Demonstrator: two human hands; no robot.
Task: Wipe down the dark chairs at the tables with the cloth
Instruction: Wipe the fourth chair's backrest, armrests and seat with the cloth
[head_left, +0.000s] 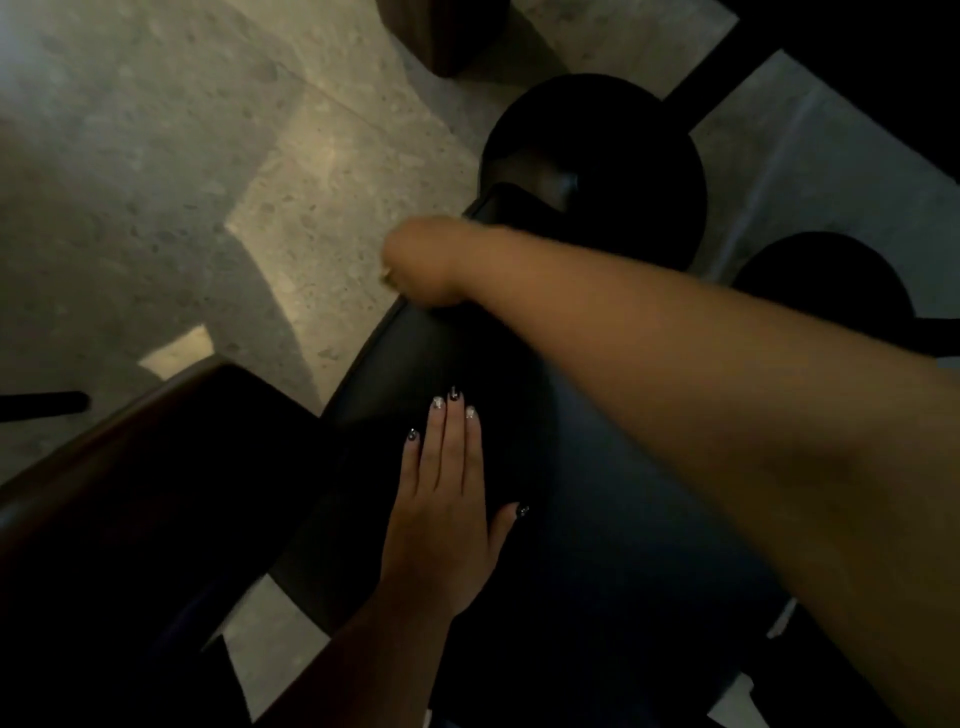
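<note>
Left hand (441, 499) rests flat, fingers straight and together, on the dark chair (415, 364); right hand (423, 265) at its far edge, fingers blurred, grip unclear.

Smooth, faintly glossy dark chair (431, 358); speckled stone floor (208, 156).

Right hand (423, 262) motion-blurred, fingers hidden; cloth unseen; grip unclear

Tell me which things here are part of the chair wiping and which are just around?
In the job:
- dark chair, under both hands
- left hand, flat on the chair
- right hand, blurred at the chair's far edge; no cloth can be made out

Just around:
- round base
- second base
- wooden chair
- floor
</note>
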